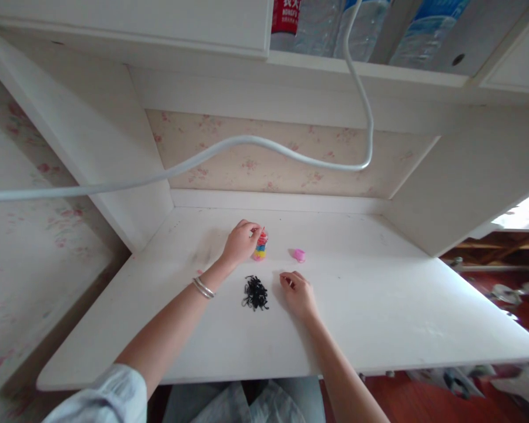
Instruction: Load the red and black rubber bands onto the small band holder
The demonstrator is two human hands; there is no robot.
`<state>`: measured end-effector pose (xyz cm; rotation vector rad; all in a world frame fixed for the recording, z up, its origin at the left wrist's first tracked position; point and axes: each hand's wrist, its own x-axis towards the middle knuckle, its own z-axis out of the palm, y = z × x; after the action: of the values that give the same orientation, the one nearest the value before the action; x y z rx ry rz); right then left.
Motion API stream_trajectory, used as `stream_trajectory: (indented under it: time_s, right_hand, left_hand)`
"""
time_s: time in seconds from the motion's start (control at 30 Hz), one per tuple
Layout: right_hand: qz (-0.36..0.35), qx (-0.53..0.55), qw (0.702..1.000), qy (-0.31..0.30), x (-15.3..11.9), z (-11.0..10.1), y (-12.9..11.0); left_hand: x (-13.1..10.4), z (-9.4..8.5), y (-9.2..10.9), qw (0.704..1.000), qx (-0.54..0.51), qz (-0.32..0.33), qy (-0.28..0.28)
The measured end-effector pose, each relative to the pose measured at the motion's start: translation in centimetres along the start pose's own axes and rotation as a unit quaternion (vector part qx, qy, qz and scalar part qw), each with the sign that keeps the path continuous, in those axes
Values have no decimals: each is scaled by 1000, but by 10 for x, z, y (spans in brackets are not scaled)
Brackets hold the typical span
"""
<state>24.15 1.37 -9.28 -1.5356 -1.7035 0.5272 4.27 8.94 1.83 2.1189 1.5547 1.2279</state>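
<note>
A small clear jar [260, 254] with red, blue, yellow and pink layers of hair elastics stands upright on the desk. At its mouth, the fingers of my left hand [239, 242] are pinched together on a small red hair elastic [263, 230]. A loose pile of black hair elastics [256, 293] lies in front of the jar, between my forearms. To the right of that pile, my right hand [298, 295] rests on the desk with its fingers curled closed; whatever they hold is too small to make out. A pink lid [299, 255] lies beyond the right hand.
The white desk [379, 305] has side panels and a wallpapered back [249, 161]. Overhead, a shelf holds plastic bottles [320, 26] and a red-labelled bottle [285, 17]. A pale cable [247, 140] crosses the view in front of the desk's back.
</note>
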Motion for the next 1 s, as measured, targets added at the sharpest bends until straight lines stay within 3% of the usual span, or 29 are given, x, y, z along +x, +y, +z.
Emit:
stream_trajectory:
  time_s: [0.37,0.57,0.7,0.83,1.0]
  right_hand:
    - [12,48,999,6,5,-3,5]
    - [14,48,999,11,5,-3,7]
    - [16,51,998,15,4,-3,7]
    - [10,44,999,14,3,-2,6]
    - [14,29,999,25,2,-2,4]
  left_hand:
    - [10,9,-3,995,84,-7,-58]
    - [10,0,1,994,95,-10,-48]
    - [5,-16,-1,997,74,-3,-17]
    - [-20,-43,-8,998,57,-17,8]
    - [-90,-74,-39,994,56,-85,-27]
